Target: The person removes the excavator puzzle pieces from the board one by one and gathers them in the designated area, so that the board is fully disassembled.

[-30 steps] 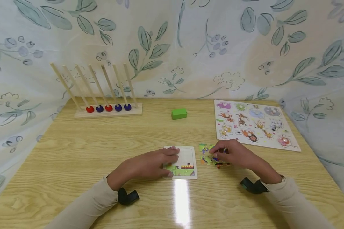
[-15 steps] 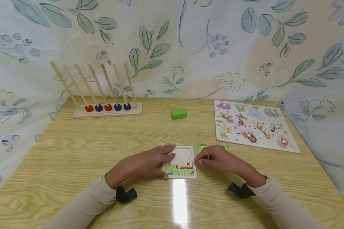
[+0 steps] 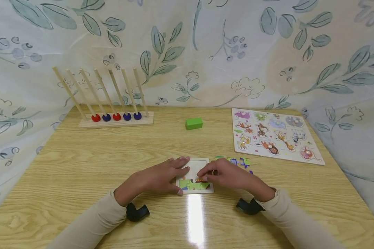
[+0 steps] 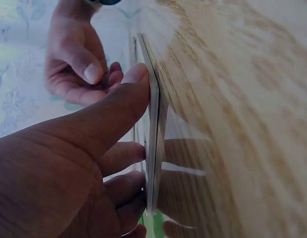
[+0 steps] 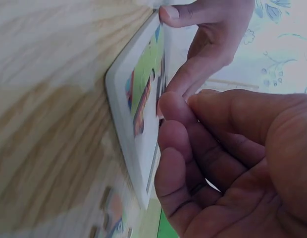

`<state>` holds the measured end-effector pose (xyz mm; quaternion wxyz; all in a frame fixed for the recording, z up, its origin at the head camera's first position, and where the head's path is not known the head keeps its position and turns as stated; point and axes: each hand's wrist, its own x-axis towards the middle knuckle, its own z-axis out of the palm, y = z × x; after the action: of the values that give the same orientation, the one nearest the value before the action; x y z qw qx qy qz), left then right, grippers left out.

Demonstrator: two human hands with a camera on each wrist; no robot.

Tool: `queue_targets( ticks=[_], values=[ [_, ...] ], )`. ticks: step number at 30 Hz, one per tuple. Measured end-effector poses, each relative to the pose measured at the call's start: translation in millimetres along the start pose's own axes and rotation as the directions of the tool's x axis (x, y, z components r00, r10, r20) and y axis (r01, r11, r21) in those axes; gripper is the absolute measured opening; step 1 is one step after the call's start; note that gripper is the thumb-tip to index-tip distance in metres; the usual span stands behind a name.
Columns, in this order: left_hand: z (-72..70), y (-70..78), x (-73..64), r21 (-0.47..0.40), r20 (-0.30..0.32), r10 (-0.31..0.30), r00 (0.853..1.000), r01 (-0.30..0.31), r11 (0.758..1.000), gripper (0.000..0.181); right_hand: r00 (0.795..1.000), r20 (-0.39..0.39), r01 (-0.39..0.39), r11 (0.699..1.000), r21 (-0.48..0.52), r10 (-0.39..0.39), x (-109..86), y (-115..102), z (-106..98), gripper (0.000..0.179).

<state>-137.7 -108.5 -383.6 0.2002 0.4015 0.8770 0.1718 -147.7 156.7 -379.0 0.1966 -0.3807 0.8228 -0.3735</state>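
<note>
A small white-framed puzzle tray (image 3: 199, 164) lies on the table with joined green jigsaw pieces (image 3: 193, 186) along its near side. My left hand (image 3: 162, 176) rests at the tray's left side, fingers spread over it and the thumb (image 4: 136, 74) at its rim. Over the tray's right part, my right hand (image 3: 229, 174) brings thumb and index finger together. At those fingertips a dark and pinkish puzzle piece (image 5: 160, 111) shows, mostly hidden by the fingers. Just right of the tray lie several loose jigsaw pieces (image 3: 243, 162), partly covered by the right hand.
An animal knob puzzle board (image 3: 258, 148) lies at the back right. The green block (image 3: 194, 123) sits at the back middle. A wooden peg stand (image 3: 148, 120) with red and blue beads stands back left, against the floral cloth (image 3: 205, 76).
My right hand has moved left from the loose pieces to over the tray, its fingers pinched together. The left hand has shifted slightly left, staying on the tray.
</note>
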Motion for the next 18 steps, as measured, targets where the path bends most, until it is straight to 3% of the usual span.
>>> queue_targets(
  ticks=[18],
  values=[
    [-4.7,-6.1,-3.7,-0.056,0.061,0.037,0.997,-0.034,0.998,0.081,1.0,-0.004,0.01,0.999,0.052,-0.01,15.9,-8,15,0.019]
  ],
)
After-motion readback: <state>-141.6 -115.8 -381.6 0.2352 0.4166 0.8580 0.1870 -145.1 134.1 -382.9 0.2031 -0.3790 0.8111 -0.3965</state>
